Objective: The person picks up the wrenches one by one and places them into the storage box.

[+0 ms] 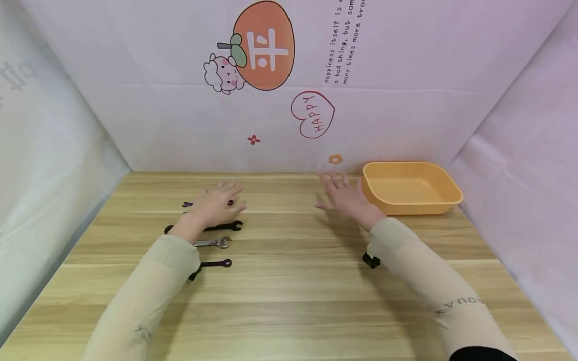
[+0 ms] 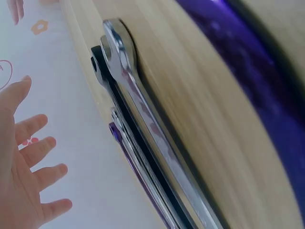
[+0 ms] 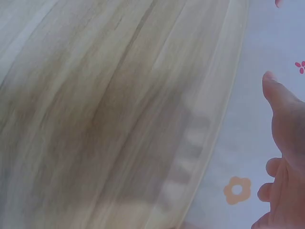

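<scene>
In the head view my left hand [image 1: 212, 205] is spread over a row of wrenches, its fingers extended and holding nothing. Partly under it show a small purple wrench [image 1: 187, 204], a black wrench [image 1: 224, 226] and a silver wrench [image 1: 217, 243]. Nearest the front lies a dark wrench [image 1: 215, 263] with a ring end, partly covered by the sleeve. The left wrist view shows silver wrench [image 2: 148, 112] heads side by side, and a blurred purple wrench [image 2: 243, 71] close up. My right hand [image 1: 346, 199], fingers spread and holding nothing, is over the table left of a yellow basin.
The yellow basin [image 1: 412, 208] stands at the back right of the wooden table [image 1: 289, 296]. A printed white cloth [image 1: 180, 120] rises along the table's back edge, with more cloth at both sides. Small black devices hang under both wrists.
</scene>
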